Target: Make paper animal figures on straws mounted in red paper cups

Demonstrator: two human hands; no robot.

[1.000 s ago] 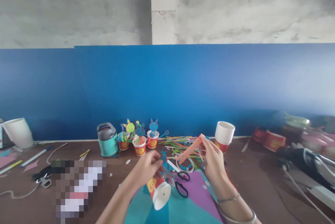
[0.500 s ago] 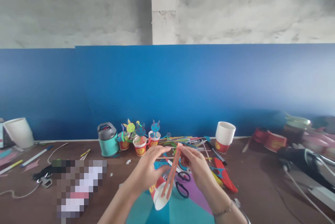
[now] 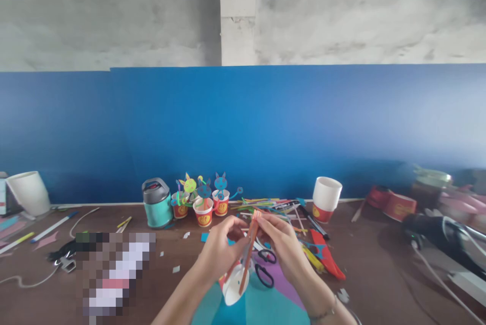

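A long orange strip (image 3: 248, 254), straw-like and bent double at its top, is held in front of me. My right hand (image 3: 283, 244) pinches it at the bend. The fingers of my left hand (image 3: 224, 246) close round one of its two legs, partly hiding it. Both legs hang down over a red and white paper cup (image 3: 237, 289), which lies tilted with its mouth facing me. Beside the cup are black-handled scissors (image 3: 265, 275), resting on purple paper (image 3: 286, 279) and teal paper (image 3: 273, 310).
Behind my hands stand small cups with paper cat figures (image 3: 204, 206) and a teal lidded container (image 3: 157, 208). Coloured sticks (image 3: 266, 204) lie in a heap near stacked cups (image 3: 326, 198). A red piece (image 3: 328, 256) is to the right; a power strip (image 3: 469, 284) lies farther right.
My left hand has moved in from beside the orange strip and closed on one leg. The strip's legs have spread apart. A blue cat figure at the back has shifted slightly left.
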